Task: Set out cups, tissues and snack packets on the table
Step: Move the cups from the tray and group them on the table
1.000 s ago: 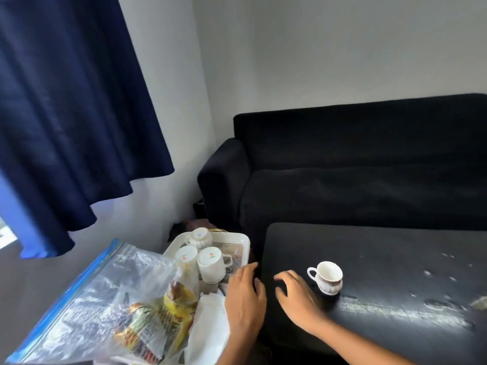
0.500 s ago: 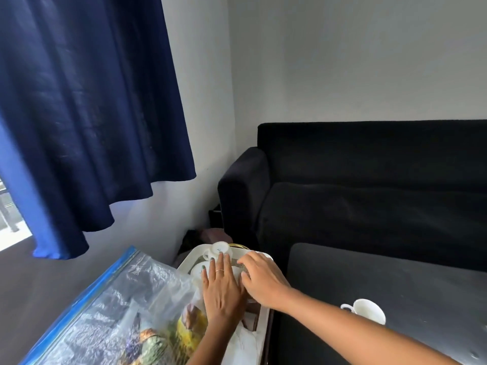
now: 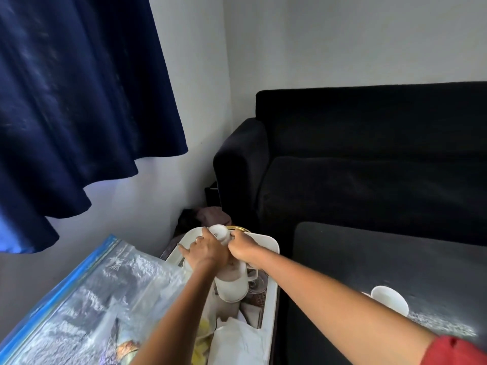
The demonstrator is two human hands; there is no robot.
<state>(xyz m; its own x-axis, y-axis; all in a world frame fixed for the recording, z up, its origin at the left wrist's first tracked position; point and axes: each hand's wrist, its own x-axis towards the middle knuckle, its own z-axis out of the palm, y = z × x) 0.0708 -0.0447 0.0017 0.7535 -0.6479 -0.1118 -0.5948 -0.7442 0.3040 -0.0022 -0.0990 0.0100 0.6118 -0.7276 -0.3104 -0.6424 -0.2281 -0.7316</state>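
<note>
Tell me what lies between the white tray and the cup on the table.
Head view: only the right forearm crosses between tray and cup; the dark table there is otherwise bare.

Nothing can be read here. The snack packets (image 3: 123, 349) inside the clear bag (image 3: 87, 299) perhaps carry print, but it is too blurred to make out.
</note>
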